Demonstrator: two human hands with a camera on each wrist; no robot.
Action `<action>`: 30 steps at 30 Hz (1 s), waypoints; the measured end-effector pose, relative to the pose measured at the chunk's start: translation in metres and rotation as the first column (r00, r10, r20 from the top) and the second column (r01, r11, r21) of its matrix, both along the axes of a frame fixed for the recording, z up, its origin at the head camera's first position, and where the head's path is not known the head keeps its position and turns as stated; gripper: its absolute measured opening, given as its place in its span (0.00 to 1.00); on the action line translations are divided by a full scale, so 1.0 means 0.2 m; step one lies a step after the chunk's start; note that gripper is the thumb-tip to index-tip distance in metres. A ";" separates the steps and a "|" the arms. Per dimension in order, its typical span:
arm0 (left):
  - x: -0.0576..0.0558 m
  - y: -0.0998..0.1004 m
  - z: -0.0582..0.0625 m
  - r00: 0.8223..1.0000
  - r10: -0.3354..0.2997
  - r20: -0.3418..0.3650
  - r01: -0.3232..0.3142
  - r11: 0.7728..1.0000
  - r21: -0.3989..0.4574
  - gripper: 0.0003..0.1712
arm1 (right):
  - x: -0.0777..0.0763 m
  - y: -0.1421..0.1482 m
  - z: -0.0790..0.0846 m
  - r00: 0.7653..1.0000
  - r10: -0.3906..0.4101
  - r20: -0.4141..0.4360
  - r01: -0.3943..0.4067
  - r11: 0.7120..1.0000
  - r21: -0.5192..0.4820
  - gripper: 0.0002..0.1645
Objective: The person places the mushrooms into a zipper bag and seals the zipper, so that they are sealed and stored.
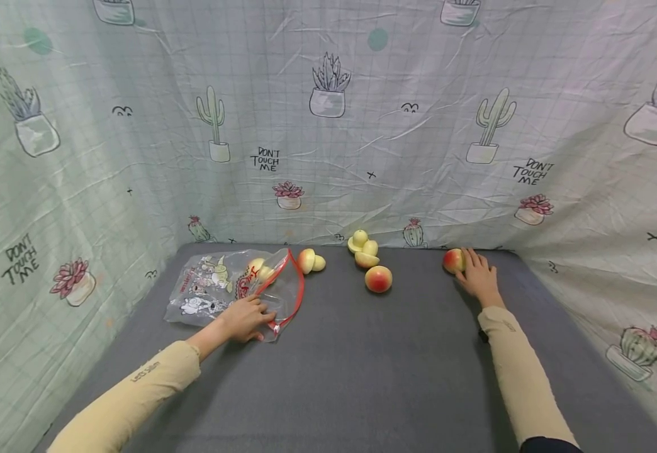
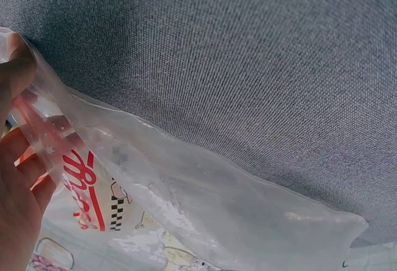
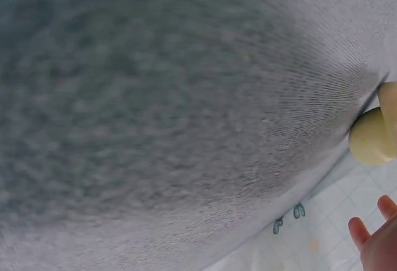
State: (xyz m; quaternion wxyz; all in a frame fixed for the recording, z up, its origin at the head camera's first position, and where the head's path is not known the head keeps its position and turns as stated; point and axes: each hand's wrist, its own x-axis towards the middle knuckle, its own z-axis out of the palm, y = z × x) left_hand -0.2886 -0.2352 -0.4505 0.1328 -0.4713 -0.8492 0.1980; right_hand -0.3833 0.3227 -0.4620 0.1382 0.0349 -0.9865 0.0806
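My left hand (image 1: 247, 319) grips the open mouth of a clear plastic bag (image 1: 201, 286) with a red rim and printed cartoon figures. In the left wrist view the thumb (image 2: 18, 66) and fingers lie on either side of the bag's plastic. Pale yellow pieces (image 1: 260, 269) show at the bag's far side. At the back right, my right hand (image 1: 478, 277) holds a round red-and-yellow, peach-like fruit (image 1: 453, 261) on the table. Its pale yellow side (image 3: 370, 137) shows at the right edge of the right wrist view, with two fingertips apart below it.
Another round red-and-yellow fruit (image 1: 378, 279) sits at the middle back of the grey table (image 1: 357, 377). Several pale yellow pieces (image 1: 362, 245) are heaped behind it. A red-and-yellow piece (image 1: 306, 260) and a smaller yellow one (image 1: 319, 263) lie beside the bag. Printed curtains (image 1: 328, 157) enclose the table.
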 end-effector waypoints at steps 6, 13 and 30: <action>0.00 0.00 -0.01 1.000 0.006 0.006 -0.006 1.000 0.009 0.30 | -0.04 0.00 0.01 1.000 0.000 0.013 -0.001 1.000 0.023 0.40; -0.01 0.00 -0.01 1.000 0.006 -0.010 -0.006 1.000 0.003 0.30 | -0.06 0.00 0.02 0.998 0.009 0.055 -0.010 1.000 0.021 0.43; 0.00 0.00 0.00 1.000 0.012 -0.017 -0.012 1.000 -0.008 0.30 | -0.05 -0.01 0.01 0.999 0.026 -0.018 -0.026 0.999 0.026 0.40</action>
